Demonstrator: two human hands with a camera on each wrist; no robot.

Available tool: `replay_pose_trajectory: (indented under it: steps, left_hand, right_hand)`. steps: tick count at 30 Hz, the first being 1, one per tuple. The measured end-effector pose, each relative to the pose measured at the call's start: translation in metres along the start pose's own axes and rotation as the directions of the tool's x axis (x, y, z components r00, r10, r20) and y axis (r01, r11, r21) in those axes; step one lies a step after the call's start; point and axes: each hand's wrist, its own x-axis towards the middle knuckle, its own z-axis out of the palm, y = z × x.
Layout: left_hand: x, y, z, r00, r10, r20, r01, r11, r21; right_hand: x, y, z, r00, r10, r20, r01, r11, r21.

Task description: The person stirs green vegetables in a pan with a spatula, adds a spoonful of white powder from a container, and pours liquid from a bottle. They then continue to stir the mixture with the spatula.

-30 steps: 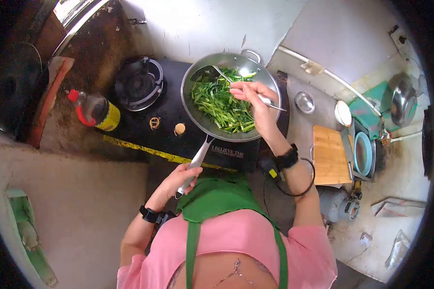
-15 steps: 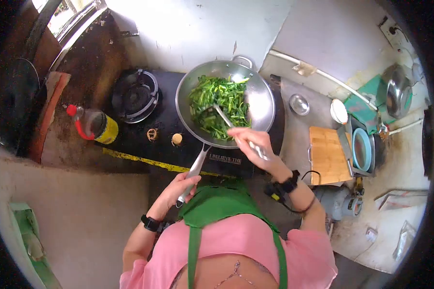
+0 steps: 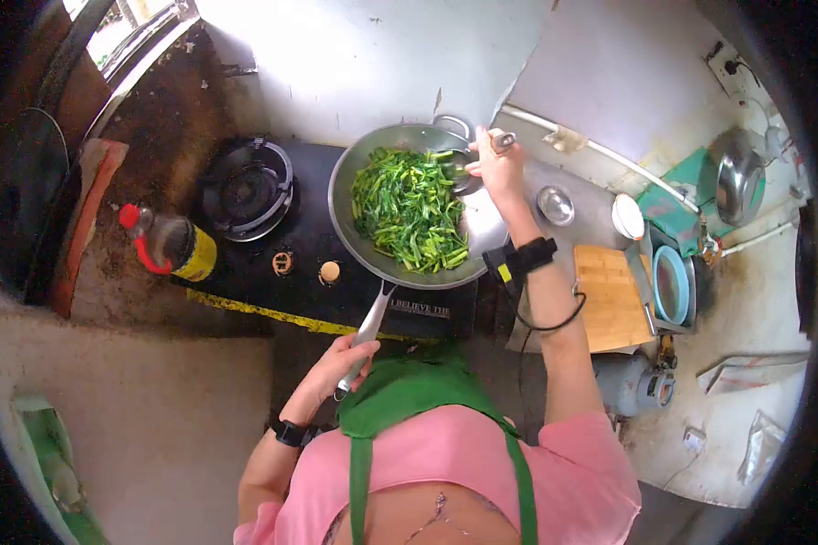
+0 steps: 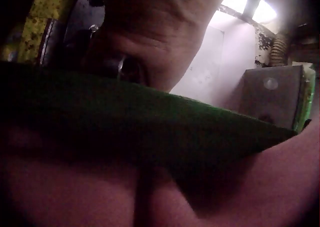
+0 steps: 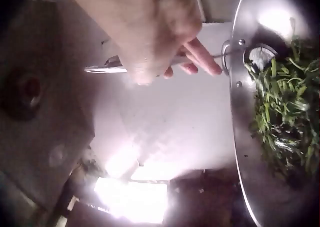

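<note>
A steel wok stands on the right burner, holding chopped leafy greens. My left hand grips the wok's long handle; in the left wrist view the green apron covers much of that hand. Over the wok's right rim, my right hand holds a metal cooking spatula by its handle. In the right wrist view the spatula's rounded head lies inside the wok wall, at the edge of the greens.
Left of the wok are a second burner and a red-capped bottle. To the right lie a small metal bowl, a white bowl, a cutting board, a knife and a blue basin. A gas cylinder stands below.
My right hand with the spatula has swept from the wok's far side toward its near edge, then up to the right rim. The greens have been turned over. My left hand stays on the handle.
</note>
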Motion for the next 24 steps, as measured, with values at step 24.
replay_pose_trajectory:
  steps: [24]
  left_hand:
    - [-0.003, 0.003, 0.001, 1.0, -0.016, -0.011, 0.016, 0.999, -0.041]
  right_hand:
    - [0.004, 0.024, 0.007, 0.892, 0.019, 0.452, -0.318, 0.737, 0.596]
